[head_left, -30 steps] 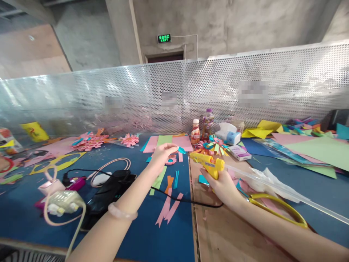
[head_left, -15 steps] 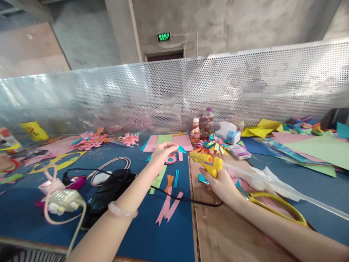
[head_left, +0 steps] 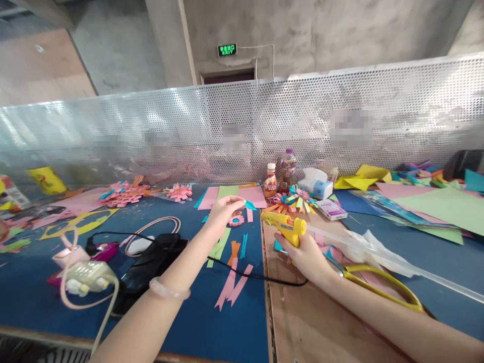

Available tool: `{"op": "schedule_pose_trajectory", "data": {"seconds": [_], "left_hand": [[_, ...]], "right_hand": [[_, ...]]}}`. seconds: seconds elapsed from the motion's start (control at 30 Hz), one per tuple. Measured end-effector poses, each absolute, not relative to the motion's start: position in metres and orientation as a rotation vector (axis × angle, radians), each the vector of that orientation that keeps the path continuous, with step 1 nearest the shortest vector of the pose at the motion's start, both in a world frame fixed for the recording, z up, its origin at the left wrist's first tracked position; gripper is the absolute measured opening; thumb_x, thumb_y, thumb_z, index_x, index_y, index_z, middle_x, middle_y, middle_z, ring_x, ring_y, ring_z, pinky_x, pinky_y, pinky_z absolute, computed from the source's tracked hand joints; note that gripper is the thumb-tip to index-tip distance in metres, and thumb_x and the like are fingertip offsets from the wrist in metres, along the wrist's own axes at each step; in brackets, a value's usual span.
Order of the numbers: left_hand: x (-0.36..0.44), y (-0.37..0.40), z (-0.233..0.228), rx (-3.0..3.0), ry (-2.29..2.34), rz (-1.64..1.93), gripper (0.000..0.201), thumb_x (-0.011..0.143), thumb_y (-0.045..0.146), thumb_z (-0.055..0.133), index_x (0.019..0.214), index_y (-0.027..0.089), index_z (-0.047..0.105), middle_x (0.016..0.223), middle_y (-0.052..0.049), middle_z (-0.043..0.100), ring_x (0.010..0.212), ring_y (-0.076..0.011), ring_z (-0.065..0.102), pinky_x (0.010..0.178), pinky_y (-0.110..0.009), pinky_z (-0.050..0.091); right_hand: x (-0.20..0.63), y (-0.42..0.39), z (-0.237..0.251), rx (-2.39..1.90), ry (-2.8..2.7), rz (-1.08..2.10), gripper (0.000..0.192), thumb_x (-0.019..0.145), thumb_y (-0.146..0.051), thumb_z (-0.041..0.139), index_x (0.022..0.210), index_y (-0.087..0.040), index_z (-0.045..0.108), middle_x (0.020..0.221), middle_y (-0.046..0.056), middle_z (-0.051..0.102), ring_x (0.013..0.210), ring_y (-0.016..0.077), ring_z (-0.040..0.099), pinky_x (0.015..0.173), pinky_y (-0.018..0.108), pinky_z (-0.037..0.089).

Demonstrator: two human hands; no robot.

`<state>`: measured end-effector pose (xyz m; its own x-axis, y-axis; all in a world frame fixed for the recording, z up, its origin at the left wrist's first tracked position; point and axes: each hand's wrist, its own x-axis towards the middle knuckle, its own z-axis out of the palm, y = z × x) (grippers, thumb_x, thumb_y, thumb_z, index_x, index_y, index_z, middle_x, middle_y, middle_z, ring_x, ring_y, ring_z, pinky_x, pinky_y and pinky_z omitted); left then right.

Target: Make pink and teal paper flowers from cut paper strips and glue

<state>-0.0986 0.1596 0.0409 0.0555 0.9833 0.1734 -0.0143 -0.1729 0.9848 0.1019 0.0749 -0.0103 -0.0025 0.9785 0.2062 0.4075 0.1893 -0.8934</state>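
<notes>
Long blue-covered worktable [head_left: 196, 333], strewn with coloured paper. Bare brown wooden board [head_left: 302, 322] lying at centre. Large yellow-handled scissors [head_left: 381, 287] resting on board, just beside right forearm. Yellow plastic hot-glue gun [head_left: 285, 228] gripped in right hand [head_left: 306, 254], fingers wrapped around handle, nozzle pointing left. Left hand [head_left: 223, 212] raised above table, fingertips pinched shut on small teal folded paper piece [head_left: 249, 205], near nozzle, not touching.

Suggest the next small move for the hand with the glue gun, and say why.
Probably bring the yellow glue gun in the right hand a little left, so its nozzle meets the teal paper piece pinched in the left hand; a gap separates them now.
</notes>
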Motion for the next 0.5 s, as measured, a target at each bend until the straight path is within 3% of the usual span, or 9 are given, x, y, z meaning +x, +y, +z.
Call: {"op": "schedule_pose_trajectory", "data": {"seconds": [0.23, 0.5], "left_hand": [[-0.1008, 0.1635, 0.0356, 1.352, 1.058, 1.3, 0.023, 0.065, 0.027, 0.07, 0.084, 0.014, 0.066, 0.088, -0.008, 0.065, 0.082, -0.016, 0.062, 0.07, -0.026, 0.049], [-0.0996, 0.1636, 0.0329, 1.358, 1.056, 1.256, 0.027, 0.065, 0.029, 0.071, 0.087, 0.015, 0.066, 0.091, -0.008, 0.065, 0.083, -0.017, 0.061, 0.068, -0.028, 0.049]], "right_hand": [[0.1002, 0.0694, -0.0083, -1.302, -1.651, 0.746, 0.03, 0.081, -0.044, 0.049, 0.075, -0.016, 0.054, 0.053, -0.002, 0.051, 0.046, 0.0123, 0.045, 0.044, 0.023, 0.034], [0.1039, 0.077, -0.004, -1.321, -1.431, 0.771, 0.031, 0.079, -0.046, 0.05, 0.072, -0.016, 0.054, 0.052, -0.002, 0.051, 0.046, 0.0127, 0.048, 0.044, 0.023, 0.038]]}}
